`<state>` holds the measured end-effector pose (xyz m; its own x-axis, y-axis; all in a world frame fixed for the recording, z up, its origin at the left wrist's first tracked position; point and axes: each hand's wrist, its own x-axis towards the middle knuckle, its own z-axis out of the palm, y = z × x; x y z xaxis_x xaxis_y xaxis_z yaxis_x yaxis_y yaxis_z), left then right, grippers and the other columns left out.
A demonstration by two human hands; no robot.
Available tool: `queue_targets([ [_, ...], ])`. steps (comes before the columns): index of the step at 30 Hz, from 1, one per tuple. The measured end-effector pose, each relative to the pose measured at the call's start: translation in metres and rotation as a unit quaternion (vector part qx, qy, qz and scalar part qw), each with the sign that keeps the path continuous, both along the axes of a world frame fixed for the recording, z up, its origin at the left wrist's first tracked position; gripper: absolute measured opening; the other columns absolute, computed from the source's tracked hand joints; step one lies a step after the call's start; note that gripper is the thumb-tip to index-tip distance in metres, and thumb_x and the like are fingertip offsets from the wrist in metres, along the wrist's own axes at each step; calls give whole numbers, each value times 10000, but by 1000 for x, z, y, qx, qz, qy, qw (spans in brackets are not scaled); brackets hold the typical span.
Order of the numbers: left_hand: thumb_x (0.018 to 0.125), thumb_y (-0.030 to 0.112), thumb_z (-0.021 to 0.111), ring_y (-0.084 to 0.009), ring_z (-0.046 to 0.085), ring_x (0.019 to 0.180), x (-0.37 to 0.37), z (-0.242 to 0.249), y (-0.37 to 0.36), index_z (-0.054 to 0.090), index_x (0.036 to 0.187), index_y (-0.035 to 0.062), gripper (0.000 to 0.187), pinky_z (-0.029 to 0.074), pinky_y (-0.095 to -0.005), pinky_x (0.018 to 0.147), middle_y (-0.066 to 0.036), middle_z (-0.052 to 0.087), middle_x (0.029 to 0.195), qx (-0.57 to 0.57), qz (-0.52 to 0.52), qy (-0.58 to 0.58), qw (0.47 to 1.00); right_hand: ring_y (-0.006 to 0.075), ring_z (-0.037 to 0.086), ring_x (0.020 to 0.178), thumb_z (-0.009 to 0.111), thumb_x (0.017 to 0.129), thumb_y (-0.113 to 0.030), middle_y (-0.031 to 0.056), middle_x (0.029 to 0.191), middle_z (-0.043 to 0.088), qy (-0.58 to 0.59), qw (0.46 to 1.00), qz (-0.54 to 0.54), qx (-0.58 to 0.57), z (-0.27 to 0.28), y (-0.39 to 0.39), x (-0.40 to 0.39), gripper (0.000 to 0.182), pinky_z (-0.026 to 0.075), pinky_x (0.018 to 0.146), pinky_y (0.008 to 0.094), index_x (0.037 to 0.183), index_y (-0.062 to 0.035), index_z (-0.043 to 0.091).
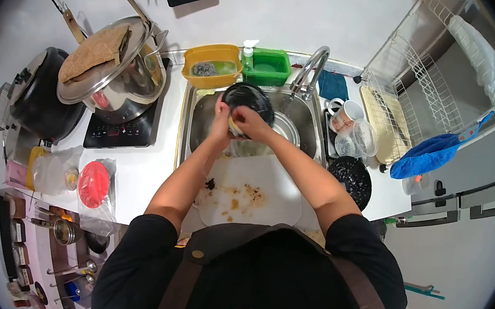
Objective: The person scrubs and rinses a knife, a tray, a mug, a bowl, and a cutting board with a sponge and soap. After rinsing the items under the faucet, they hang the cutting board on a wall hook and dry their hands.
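Over the sink (187, 129), my left hand (220, 122) grips the edge of a shiny black bowl (249, 97), held tilted. My right hand (252, 124) is closed at the bowl's near side, and a bit of yellow sponge (234, 127) shows under its fingers. Below and to the right of the hands, a metal pot or bowl (287, 127) sits in the basin. Just in front of the sink lies a white cutting board (280, 189), with brown food scraps and dark bits on it.
A tap (319, 62) arches over the sink's back right. Behind stand a yellow tub (194, 57), a green tub (279, 66) and a soap pump bottle (248, 54). Mugs (348, 114) and a black speckled bowl (351, 181) are on the right. Leftward, a lidded steel pot (129, 95) rests on an induction cooker (118, 134).
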<state>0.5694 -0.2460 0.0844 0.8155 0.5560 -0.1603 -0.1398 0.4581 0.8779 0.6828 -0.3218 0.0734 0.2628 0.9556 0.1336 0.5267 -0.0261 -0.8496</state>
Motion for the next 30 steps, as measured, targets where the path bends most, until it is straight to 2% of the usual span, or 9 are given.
queue_targets([
  [2, 843, 568, 292, -316, 442, 1072, 4, 2, -18, 143, 1296, 344, 527, 514, -480, 522, -48, 301, 1298, -22, -63, 4, 998, 290, 490, 821, 594, 631, -84, 94, 780, 542, -213, 935, -104, 264, -5, 14, 11, 110, 381, 727, 365, 735, -76, 559],
  [6, 808, 615, 307, -300, 425, 1092, -2, 9, -11, 144, 1295, 341, 582, 512, -475, 525, -43, 314, 1287, -25, -6, -8, 1000, 315, 483, 934, 610, 683, -192, 149, 978, 537, -356, 925, 25, -127, 5, -9, 35, 188, 394, 792, 367, 828, -73, 612],
  [10, 806, 588, 352, -284, 414, 1124, 4, -2, -7, 150, 1321, 293, 627, 410, -509, 833, -48, 339, 1282, 5, 1, -112, 994, 270, 517, 941, 633, 722, -227, 171, 955, 549, -81, 991, 101, 27, 31, -23, -3, 441, 392, 849, 329, 1085, -21, 492],
  [12, 804, 605, 361, -235, 385, 1135, -6, 21, -16, 171, 1322, 248, 658, 402, -424, 862, -70, 352, 1267, -62, -82, -110, 989, 198, 530, 906, 649, 722, -162, 94, 954, 551, 2, 993, -81, 91, 33, -19, -3, 462, 414, 797, 294, 1119, -28, 456],
  [16, 811, 604, 339, -250, 425, 1125, 9, 2, 1, 260, 1318, 166, 674, 320, -428, 955, -77, 381, 1280, 109, 92, -121, 982, 174, 564, 859, 599, 715, 28, 62, 952, 568, 511, 833, -66, 203, 58, -32, -12, 408, 457, 781, 300, 1099, -21, 470],
  [18, 830, 573, 349, -260, 492, 1059, 5, -12, 21, 400, 1231, 59, 654, 365, -386, 935, -113, 459, 1218, -243, -20, -96, 965, 153, 549, 818, 625, 705, 15, 65, 903, 573, 532, 802, -126, 242, 33, -28, -2, 360, 453, 742, 291, 1045, -24, 514],
  [21, 858, 510, 358, -257, 491, 1069, 10, -27, 19, 455, 1176, 55, 564, 371, -412, 930, -110, 517, 1159, -253, -7, -102, 962, 158, 552, 803, 619, 750, -62, 56, 885, 576, 556, 763, -191, 270, 1, -29, 21, 294, 438, 758, 282, 1030, -20, 539],
  [23, 886, 440, 355, -248, 522, 1029, 9, -19, 5, 460, 1158, 50, 487, 399, -402, 906, -105, 527, 1142, -254, -21, -145, 956, 194, 517, 912, 572, 805, -134, 100, 989, 539, 264, 836, -416, 242, -19, -31, 24, 278, 392, 829, 319, 1054, -14, 550],
  [30, 899, 429, 330, -234, 567, 933, 29, 2, 2, 470, 1119, 36, 472, 451, -365, 821, -94, 562, 1055, -142, 6, -179, 974, 393, 191, 1230, 503, 795, -209, 202, 1307, 265, -339, 837, -405, 143, 5, -33, -80, 577, 200, 985, 425, 1317, -77, 295],
])
